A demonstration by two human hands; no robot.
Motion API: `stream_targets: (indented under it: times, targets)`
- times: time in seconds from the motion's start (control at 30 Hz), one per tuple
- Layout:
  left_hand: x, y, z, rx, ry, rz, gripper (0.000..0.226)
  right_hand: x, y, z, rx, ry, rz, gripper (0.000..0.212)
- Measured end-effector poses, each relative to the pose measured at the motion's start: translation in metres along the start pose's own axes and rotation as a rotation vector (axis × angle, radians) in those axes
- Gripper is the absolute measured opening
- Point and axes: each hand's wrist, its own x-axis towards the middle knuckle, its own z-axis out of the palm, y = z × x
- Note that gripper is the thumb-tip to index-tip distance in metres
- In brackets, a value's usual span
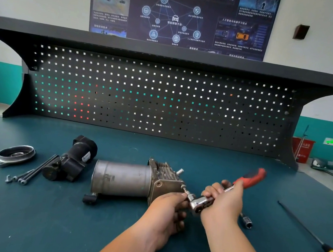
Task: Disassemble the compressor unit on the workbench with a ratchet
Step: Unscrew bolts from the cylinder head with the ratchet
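The compressor unit [129, 179], a grey metal cylinder joined to a finned block, lies on its side in the middle of the green workbench [43, 219]. A ratchet [248, 178] with a red and black handle has its socket on a bolt at the block's right end. My right hand [224, 201] grips the ratchet's metal shaft just behind the head. My left hand [168, 208] pinches the socket at the block's lower right corner, with its fingers curled.
Left of the unit lie a black removed part [72, 159], several long bolts [32, 172] and a round metal cover [16, 153]. A loose socket extension [246, 220] lies behind my right wrist. A yellow-handled screwdriver [314, 237] lies at the right. The black pegboard [156, 97] closes the back.
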Motion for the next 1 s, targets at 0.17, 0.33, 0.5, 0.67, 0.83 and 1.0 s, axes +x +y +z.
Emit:
stream_targets:
  times: [0.17,0.33,0.5,0.67,0.83,1.0]
  targets:
    - [-0.001,0.0,0.0,-0.01,0.014,-0.007,0.022,-0.003,0.004,0.007,-0.366,-0.211,-0.284,0.039]
    - [0.0,-0.002,-0.001,0.043,-0.014,0.0,0.022,-0.013,0.013,0.002,-0.73,-0.683,-0.602,0.035]
    - [-0.005,0.0,0.004,-0.11,-0.015,0.192,0.033,-0.022,0.026,0.001,-1.436,-1.035,-0.934,0.04]
    - [-0.008,0.001,0.007,-0.231,-0.091,0.127,0.02,-0.022,0.027,0.0,-1.219,-0.979,-0.816,0.041]
    - [0.004,-0.004,-0.004,-0.024,0.01,-0.008,0.022,-0.019,0.02,0.005,-0.559,-0.545,-0.454,0.037]
    - [0.002,-0.003,-0.001,-0.014,-0.004,0.003,0.033,-0.003,0.004,-0.005,-0.067,-0.039,-0.09,0.041]
